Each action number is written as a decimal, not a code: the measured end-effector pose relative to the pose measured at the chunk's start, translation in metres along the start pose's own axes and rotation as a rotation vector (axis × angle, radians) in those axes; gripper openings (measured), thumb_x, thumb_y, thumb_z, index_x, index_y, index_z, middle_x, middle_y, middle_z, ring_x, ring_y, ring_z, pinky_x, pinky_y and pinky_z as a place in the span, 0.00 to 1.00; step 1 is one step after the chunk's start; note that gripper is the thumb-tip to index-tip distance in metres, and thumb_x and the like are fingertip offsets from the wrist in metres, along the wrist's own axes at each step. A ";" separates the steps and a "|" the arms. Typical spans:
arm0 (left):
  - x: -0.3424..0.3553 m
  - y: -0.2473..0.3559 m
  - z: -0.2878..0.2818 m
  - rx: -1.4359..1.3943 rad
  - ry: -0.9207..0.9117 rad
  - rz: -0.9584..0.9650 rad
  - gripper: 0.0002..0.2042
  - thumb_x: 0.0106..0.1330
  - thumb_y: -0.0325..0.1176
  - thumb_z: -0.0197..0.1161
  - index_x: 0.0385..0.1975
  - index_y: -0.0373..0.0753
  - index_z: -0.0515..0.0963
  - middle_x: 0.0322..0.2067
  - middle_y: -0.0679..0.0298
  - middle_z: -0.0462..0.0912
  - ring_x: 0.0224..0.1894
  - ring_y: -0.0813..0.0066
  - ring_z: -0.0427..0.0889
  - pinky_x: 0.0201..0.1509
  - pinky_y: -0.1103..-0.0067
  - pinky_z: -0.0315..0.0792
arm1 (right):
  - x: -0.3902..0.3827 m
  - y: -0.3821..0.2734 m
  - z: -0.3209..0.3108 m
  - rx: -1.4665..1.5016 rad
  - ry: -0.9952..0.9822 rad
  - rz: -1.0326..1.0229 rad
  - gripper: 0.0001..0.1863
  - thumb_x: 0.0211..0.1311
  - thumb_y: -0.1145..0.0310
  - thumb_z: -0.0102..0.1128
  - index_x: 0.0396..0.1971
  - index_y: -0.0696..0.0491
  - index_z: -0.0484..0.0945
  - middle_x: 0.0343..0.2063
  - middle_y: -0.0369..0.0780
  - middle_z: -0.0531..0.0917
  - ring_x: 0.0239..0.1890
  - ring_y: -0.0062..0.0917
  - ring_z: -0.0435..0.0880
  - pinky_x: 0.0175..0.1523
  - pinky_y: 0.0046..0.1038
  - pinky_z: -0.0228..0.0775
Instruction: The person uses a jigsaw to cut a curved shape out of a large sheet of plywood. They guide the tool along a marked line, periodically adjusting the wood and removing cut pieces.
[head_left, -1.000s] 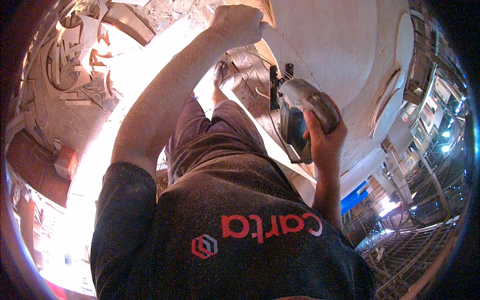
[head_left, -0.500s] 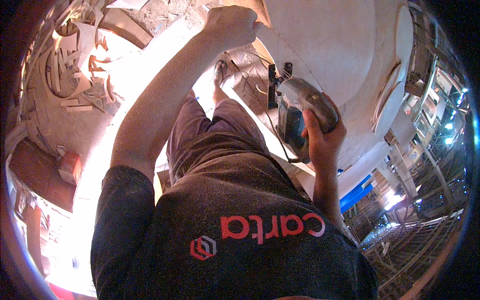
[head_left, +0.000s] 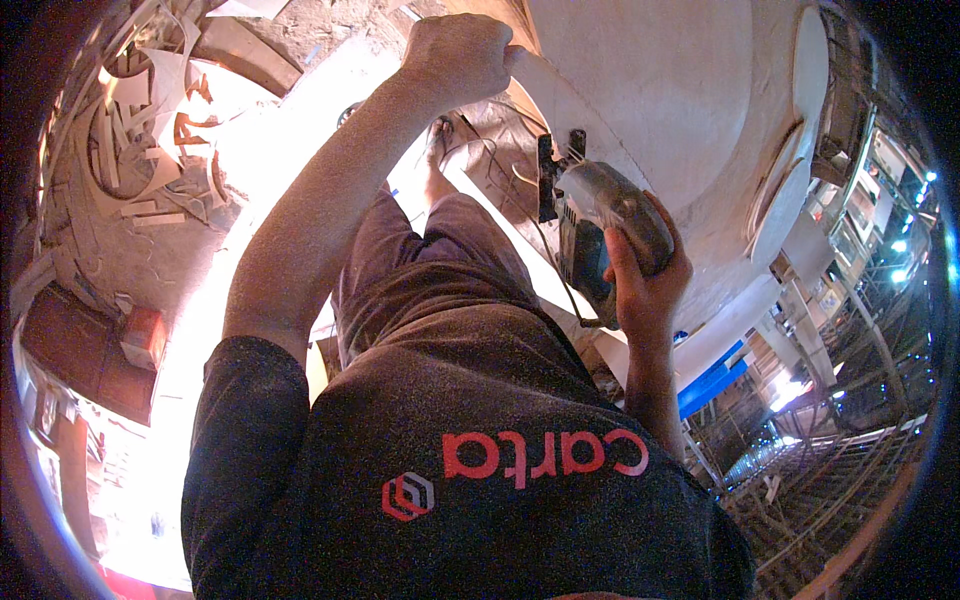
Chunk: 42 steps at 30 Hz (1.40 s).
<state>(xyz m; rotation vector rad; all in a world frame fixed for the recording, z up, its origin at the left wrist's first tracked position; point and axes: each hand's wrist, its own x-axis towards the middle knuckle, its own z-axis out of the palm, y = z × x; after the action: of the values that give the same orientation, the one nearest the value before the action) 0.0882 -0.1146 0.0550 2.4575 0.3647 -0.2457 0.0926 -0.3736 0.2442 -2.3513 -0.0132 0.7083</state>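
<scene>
My right hand (head_left: 651,275) is wrapped round the grey-and-black body of a jigsaw (head_left: 612,200). The saw's dark base plate (head_left: 546,178) faces the edge of a large pale wooden sheet (head_left: 640,75). A thin curved line runs over the sheet, ending near the saw. Up at the sheet's far left edge, my left hand (head_left: 458,52) is closed, its thumb tip pressed on the wood and its fingers curled under, out of sight. A dark cord (head_left: 548,255) loops down beside the saw.
Wood offcuts (head_left: 150,130) lie heaped on the floor at the far left. A reddish block (head_left: 143,337) sits on a brown board lower left. Thin rounded panels (head_left: 780,215) rest at the sheet's right edge, and a blue piece (head_left: 712,380) is below them. Strong sunlight washes out the floor.
The jigsaw and my right hand have shifted very slightly downward. My left hand stays at the sheet's edge in nearly the same spot.
</scene>
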 end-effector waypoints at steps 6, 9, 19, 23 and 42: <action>0.001 0.000 0.000 -0.009 -0.007 -0.001 0.16 0.73 0.47 0.54 0.36 0.42 0.81 0.32 0.56 0.87 0.39 0.55 0.89 0.42 0.57 0.81 | 0.003 -0.001 -0.001 -0.044 -0.016 -0.033 0.31 0.58 0.72 0.73 0.61 0.63 0.74 0.52 0.48 0.84 0.53 0.32 0.85 0.60 0.32 0.76; 0.001 -0.002 0.003 -0.034 0.002 0.005 0.15 0.73 0.47 0.54 0.36 0.43 0.82 0.33 0.57 0.87 0.39 0.54 0.89 0.43 0.56 0.81 | 0.004 0.000 -0.002 -0.037 -0.030 -0.036 0.31 0.58 0.72 0.73 0.61 0.63 0.74 0.52 0.49 0.84 0.53 0.33 0.85 0.60 0.32 0.76; 0.001 0.007 -0.015 -0.081 -0.053 -0.065 0.18 0.70 0.46 0.58 0.30 0.37 0.84 0.31 0.51 0.86 0.39 0.53 0.88 0.46 0.59 0.80 | 0.007 0.001 -0.006 -0.118 -0.059 -0.074 0.32 0.57 0.70 0.75 0.62 0.60 0.74 0.52 0.48 0.85 0.53 0.32 0.85 0.59 0.33 0.77; 0.001 0.007 -0.009 -0.065 -0.016 -0.063 0.17 0.70 0.46 0.59 0.30 0.37 0.84 0.31 0.52 0.87 0.38 0.54 0.88 0.46 0.59 0.80 | 0.008 -0.003 -0.004 -0.121 -0.067 -0.066 0.32 0.57 0.70 0.75 0.62 0.61 0.74 0.52 0.48 0.85 0.53 0.32 0.85 0.59 0.34 0.77; 0.004 0.006 -0.010 -0.065 -0.042 -0.072 0.18 0.69 0.47 0.59 0.31 0.37 0.85 0.33 0.51 0.87 0.40 0.52 0.88 0.46 0.56 0.79 | 0.016 0.003 -0.004 -0.211 -0.075 -0.284 0.28 0.62 0.72 0.72 0.61 0.59 0.75 0.43 0.41 0.86 0.37 0.17 0.83 0.36 0.18 0.77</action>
<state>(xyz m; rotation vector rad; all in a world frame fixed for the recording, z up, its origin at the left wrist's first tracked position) 0.0947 -0.1119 0.0656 2.3739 0.4374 -0.3103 0.1079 -0.3749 0.2373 -2.4506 -0.4659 0.6796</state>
